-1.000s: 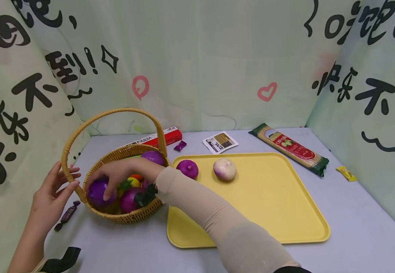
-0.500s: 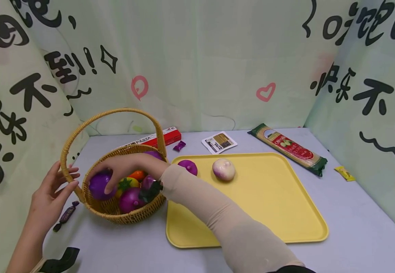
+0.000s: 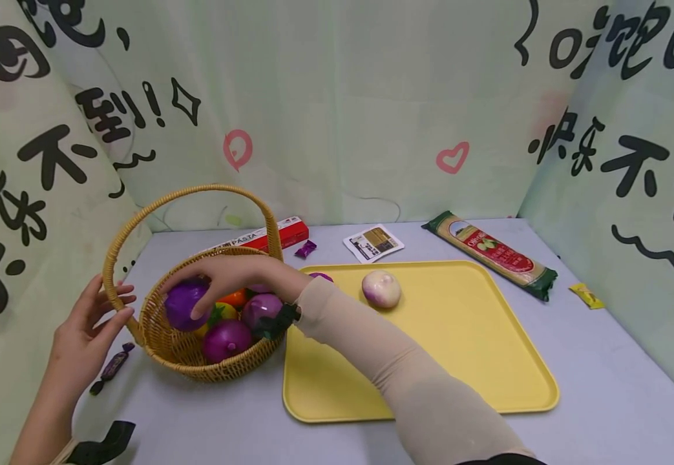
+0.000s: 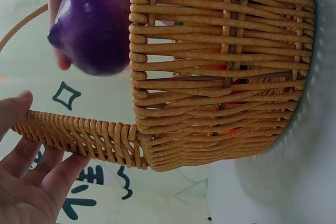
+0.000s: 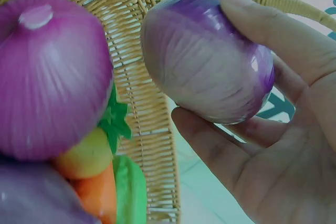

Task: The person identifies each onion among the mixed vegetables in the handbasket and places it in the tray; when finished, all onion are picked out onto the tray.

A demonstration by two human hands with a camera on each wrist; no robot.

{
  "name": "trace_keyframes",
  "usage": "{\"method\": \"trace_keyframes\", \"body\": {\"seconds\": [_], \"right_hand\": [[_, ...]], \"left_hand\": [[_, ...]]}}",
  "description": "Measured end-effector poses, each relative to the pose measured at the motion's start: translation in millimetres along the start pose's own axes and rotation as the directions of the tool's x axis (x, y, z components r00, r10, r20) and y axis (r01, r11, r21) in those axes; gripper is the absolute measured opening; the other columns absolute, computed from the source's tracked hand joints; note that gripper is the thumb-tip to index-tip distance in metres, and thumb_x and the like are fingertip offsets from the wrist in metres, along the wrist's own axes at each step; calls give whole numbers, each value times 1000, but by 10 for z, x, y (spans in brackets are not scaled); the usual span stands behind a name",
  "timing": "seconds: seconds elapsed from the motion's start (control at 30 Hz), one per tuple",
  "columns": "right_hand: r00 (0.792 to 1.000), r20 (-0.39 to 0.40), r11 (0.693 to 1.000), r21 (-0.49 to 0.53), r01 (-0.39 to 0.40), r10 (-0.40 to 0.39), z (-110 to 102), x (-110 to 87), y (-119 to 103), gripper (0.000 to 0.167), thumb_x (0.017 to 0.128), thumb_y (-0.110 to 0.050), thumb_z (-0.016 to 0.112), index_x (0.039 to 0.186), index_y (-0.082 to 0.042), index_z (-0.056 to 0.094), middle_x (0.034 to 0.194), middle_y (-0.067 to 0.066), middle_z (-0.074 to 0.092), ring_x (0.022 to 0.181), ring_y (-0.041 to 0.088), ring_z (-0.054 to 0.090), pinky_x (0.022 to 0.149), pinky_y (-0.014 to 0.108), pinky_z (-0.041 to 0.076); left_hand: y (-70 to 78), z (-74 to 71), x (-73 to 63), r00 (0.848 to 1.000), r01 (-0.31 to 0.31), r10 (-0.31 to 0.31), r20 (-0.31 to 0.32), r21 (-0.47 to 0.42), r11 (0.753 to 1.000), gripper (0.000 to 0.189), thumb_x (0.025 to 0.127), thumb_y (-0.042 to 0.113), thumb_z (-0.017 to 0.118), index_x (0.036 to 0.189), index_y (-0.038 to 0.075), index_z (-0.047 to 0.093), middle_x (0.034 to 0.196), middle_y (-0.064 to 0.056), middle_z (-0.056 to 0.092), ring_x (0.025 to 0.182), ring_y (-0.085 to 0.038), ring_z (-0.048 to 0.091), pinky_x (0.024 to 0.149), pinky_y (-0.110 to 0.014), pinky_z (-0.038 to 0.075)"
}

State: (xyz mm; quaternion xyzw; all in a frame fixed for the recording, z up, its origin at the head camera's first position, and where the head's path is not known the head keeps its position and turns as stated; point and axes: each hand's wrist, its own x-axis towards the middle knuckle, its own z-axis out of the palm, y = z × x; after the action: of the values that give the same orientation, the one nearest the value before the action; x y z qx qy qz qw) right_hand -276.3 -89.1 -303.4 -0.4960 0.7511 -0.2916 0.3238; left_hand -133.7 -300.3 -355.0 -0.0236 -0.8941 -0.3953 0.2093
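one purple onion [image 3: 185, 305] is over the opening of the wicker basket [image 3: 220, 373], and in the left wrist view it shows above the rim. the right hand [image 3: 226, 278] pinches this onion, with the thumb on one side and the fingers on the other side. the left hand [image 3: 89, 323] holds the basket handle [image 3: 220, 187] near its lower end, with the thumb and the fingers on opposite sides of it.

inside the basket lie a reddish-purple bulb [image 3: 227, 340], a paler bulb [image 3: 262, 309] behind it, an orange vegetable [image 3: 234, 298] and a yellow vegetable [image 3: 226, 312] with green leaves.

just beside the basket is the yellow tray [image 3: 441, 361]. it bears a whitish bulb [image 3: 381, 289]; another bulb [image 3: 320, 277] is mostly hidden behind the sleeve [image 3: 371, 349].

farther back on the table [image 3: 243, 420] lie a red pasta box [image 3: 293, 232], a purple candy [image 3: 305, 249], a white packet [image 3: 374, 243] and a long pasta bag [image 3: 490, 253]. a yellow candy [image 3: 587, 296] lies at the right, and a dark candy [image 3: 112, 368] lies near the left hand.
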Motion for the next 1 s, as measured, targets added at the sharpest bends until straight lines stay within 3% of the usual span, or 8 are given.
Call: {"method": "trace_keyframes", "body": {"seconds": [0.37,0.63,1.0], "right_hand": [[998,-41,996,-76,42,-45,-94,-192,114,61,82,-30,72,138,-27,47,138,-4,47,115,5,49,89,14,46],[994,-73,994,-76,78,-83,-107,-312,131,62,83,-29,72,138,-22,47,139,-2,47,116,6,49,92,14,45],[990,-131,999,-18,47,-49,-182,-537,206,60,83,-31,71,138,-26,46,137,-6,46,115,6,50,93,18,47]], "left_hand": [[7,2,10,1000,7,-7,1,4,1000,65,93,22,58,147,35,24,121,27,50,103,24,41,77,5,39],[8,12,11,1000,4,-4,-6,10,1000,64,93,22,59,147,34,27,120,26,51,103,24,41,76,4,39],[-6,9,9,1000,-20,21,-14,12,1000,66,92,20,59,147,33,26,119,29,50,102,26,41,76,5,38]]}}
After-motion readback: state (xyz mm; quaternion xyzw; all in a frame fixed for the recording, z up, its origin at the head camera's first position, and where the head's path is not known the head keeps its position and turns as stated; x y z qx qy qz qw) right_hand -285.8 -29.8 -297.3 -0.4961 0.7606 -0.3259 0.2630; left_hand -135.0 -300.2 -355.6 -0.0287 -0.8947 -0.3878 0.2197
